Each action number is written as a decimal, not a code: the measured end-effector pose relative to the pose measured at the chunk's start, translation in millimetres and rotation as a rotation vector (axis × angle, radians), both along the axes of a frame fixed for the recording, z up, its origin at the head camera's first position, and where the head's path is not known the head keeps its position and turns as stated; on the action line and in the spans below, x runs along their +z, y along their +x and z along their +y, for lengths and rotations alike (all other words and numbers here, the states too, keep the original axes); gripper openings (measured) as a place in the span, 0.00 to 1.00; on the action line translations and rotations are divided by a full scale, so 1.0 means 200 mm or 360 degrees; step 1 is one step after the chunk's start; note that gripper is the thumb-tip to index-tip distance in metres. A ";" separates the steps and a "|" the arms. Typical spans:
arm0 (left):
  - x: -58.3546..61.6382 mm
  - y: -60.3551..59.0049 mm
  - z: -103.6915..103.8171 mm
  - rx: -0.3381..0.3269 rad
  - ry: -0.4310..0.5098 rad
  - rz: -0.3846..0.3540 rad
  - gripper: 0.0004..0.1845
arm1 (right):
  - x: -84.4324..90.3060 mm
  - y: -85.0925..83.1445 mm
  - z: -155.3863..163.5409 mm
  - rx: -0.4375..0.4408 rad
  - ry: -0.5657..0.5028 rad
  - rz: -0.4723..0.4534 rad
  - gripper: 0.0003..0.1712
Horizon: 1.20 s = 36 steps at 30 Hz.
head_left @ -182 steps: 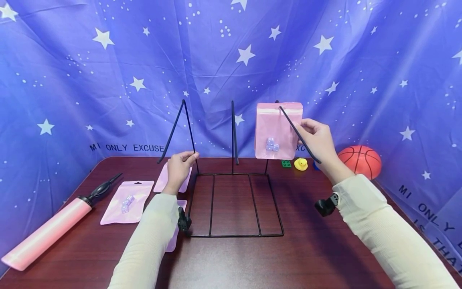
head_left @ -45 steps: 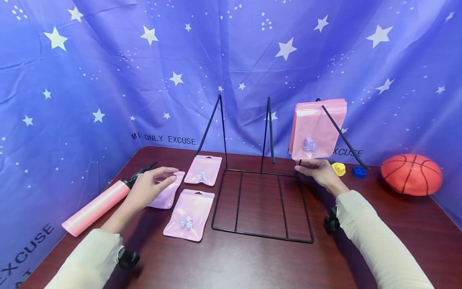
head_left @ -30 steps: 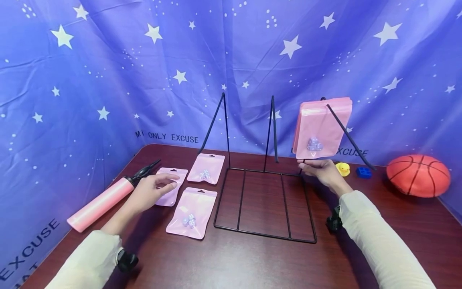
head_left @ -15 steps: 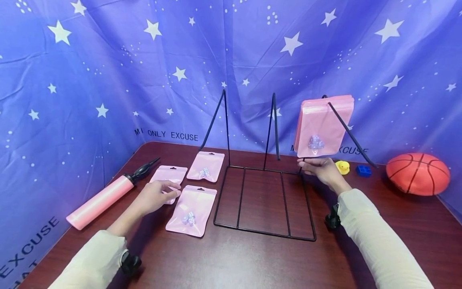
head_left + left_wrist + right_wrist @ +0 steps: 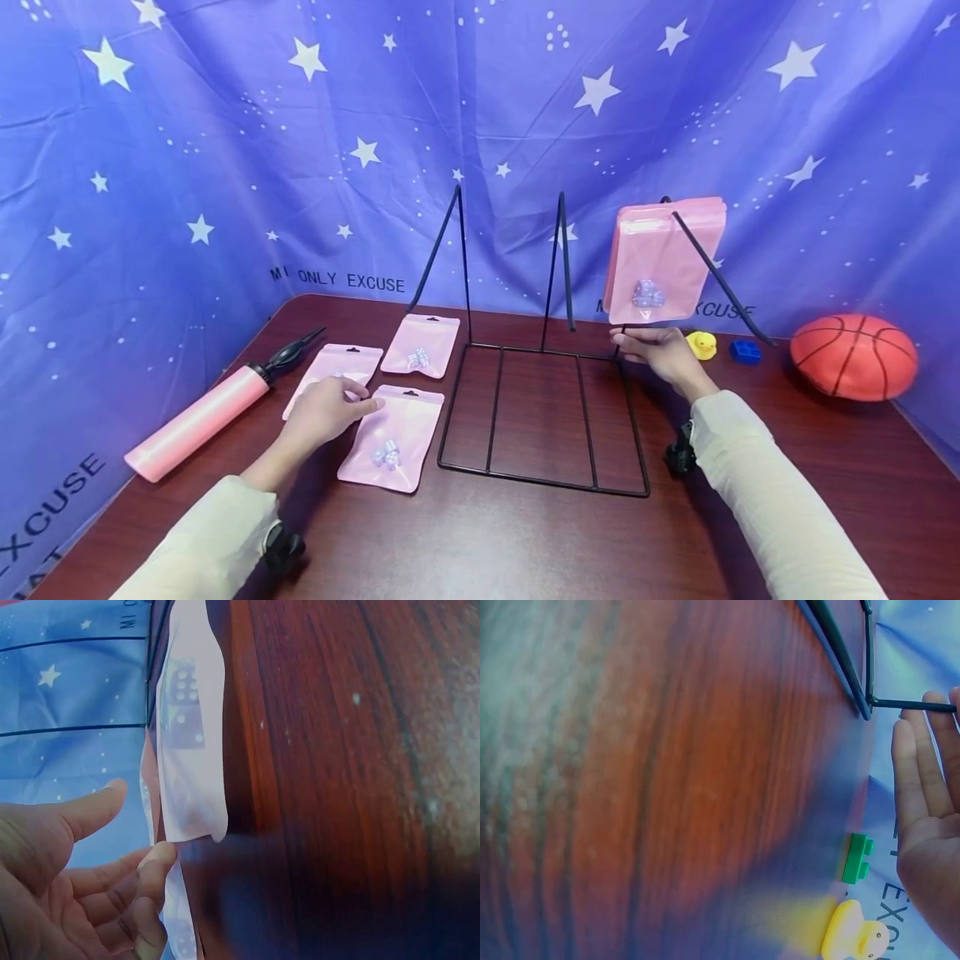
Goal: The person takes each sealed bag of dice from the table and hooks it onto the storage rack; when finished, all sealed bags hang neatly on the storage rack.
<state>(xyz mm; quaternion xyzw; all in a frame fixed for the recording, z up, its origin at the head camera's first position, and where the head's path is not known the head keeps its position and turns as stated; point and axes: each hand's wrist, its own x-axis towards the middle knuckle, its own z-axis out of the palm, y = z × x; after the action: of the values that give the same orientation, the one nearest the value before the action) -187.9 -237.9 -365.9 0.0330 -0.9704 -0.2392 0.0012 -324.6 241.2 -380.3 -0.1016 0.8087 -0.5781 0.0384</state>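
Pink zip bags (image 5: pixel 663 258) hang in a small stack on the right-hand hook (image 5: pixel 720 281) of a black wire rack (image 5: pixel 543 351); I cannot count them, but the front one shows pale purple dice (image 5: pixel 648 294) low inside. The rack's other two hooks stand bare. Three more bags lie flat to the left of its base: a near bag (image 5: pixel 408 429), a back bag (image 5: pixel 427 333) and an outer bag (image 5: pixel 339 358), which the person partly covers from where I stand.

That covering is done by the left hand (image 5: pixel 326 412), its thumb spread well away from the loosely bent fingers, one fingertip apparently touching a corner of the near bag without pinching it. Just under the hanging stack, the right hand (image 5: pixel 663 354) has straight fingers against the rack's rear right upright; whether the thumb grips the wire I cannot tell.

Behind that hand sit a yellow duck (image 5: pixel 702 346), a blue brick (image 5: pixel 746 352) and, farther right, an orange-red basketball (image 5: pixel 853 358); the right wrist view adds a green brick (image 5: pixel 855 859) beside the duck. Left of the bags, a pink pump (image 5: pixel 206 421) with a black nozzle lies slantwise on the dark wooden table (image 5: pixel 480 550), before a starry blue curtain (image 5: pixel 360 92).
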 end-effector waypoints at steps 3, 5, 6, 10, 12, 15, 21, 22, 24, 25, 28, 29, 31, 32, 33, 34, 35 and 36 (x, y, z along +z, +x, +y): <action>0.00 0.00 0.02 0.0010 -0.0028 0.0009 0.19 | 0.00 0.00 0.00 -0.0001 0.0006 -0.0006 0.29; -0.01 0.00 0.03 0.0014 -0.0051 0.0013 0.20 | 0.00 0.00 0.00 -0.0007 0.0011 -0.0015 0.29; -0.01 0.00 0.04 0.0016 -0.0060 0.0009 0.21 | 0.00 0.00 0.00 -0.0009 0.0011 -0.0017 0.28; -0.01 0.00 0.08 0.0039 -0.0100 -0.0035 0.25 | 0.00 0.00 0.00 -0.0005 0.0032 -0.0017 0.28; -0.01 0.00 0.10 0.0056 -0.0118 -0.0067 0.30 | 0.00 0.00 0.00 0.0000 0.0048 -0.0013 0.28; -0.01 0.00 0.12 0.0088 -0.0156 -0.0104 0.33 | 0.01 0.00 0.00 0.0004 0.0062 -0.0009 0.28; -0.02 0.00 0.15 0.0110 -0.0232 -0.0129 0.31 | 0.01 0.00 0.00 0.0004 0.0043 -0.0015 0.28; -0.02 0.00 0.15 0.0109 -0.0239 -0.0127 0.31 | 0.01 0.00 0.00 0.0002 0.0048 -0.0015 0.27; -0.02 0.00 0.16 0.0109 -0.0241 -0.0127 0.30 | 0.01 0.00 0.00 0.0000 0.0062 -0.0011 0.27; -0.02 0.00 0.16 0.0109 -0.0241 -0.0128 0.30 | 0.01 0.00 0.00 -0.0002 0.0071 -0.0008 0.27; -0.02 -0.01 0.16 0.0105 -0.0239 -0.0131 0.29 | 0.01 0.00 0.00 -0.0006 0.0085 -0.0007 0.27; -0.02 -0.01 0.16 0.0103 -0.0236 -0.0126 0.29 | 0.01 0.00 0.00 -0.0006 0.0086 -0.0006 0.27; -0.02 0.00 0.16 0.0103 -0.0225 -0.0111 0.28 | 0.01 0.00 0.00 -0.0007 0.0085 -0.0003 0.27; -0.02 0.00 0.16 0.0105 -0.0220 -0.0101 0.28 | 0.01 0.00 0.00 -0.0008 0.0082 -0.0001 0.27; -0.02 -0.01 0.17 0.0108 -0.0216 -0.0089 0.28 | 0.01 0.00 0.00 -0.0008 0.0079 0.0003 0.27; -0.02 -0.01 0.17 0.0114 -0.0213 -0.0078 0.28 | 0.01 0.00 0.00 -0.0007 0.0075 0.0006 0.27; -0.02 -0.01 0.17 0.0117 -0.0214 -0.0064 0.28 | 0.01 0.00 0.00 -0.0004 0.0074 0.0010 0.27; -0.02 -0.01 0.17 0.0121 -0.0213 -0.0054 0.29 | 0.01 0.00 0.00 -0.0004 0.0076 0.0012 0.27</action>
<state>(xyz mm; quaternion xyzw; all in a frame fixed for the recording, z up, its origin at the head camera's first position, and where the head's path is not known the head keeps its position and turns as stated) -189.0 -203.3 -368.9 0.0736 -0.9822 -0.1728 -0.0040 -324.8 240.9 -379.2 -0.1017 0.8225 -0.5584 0.0370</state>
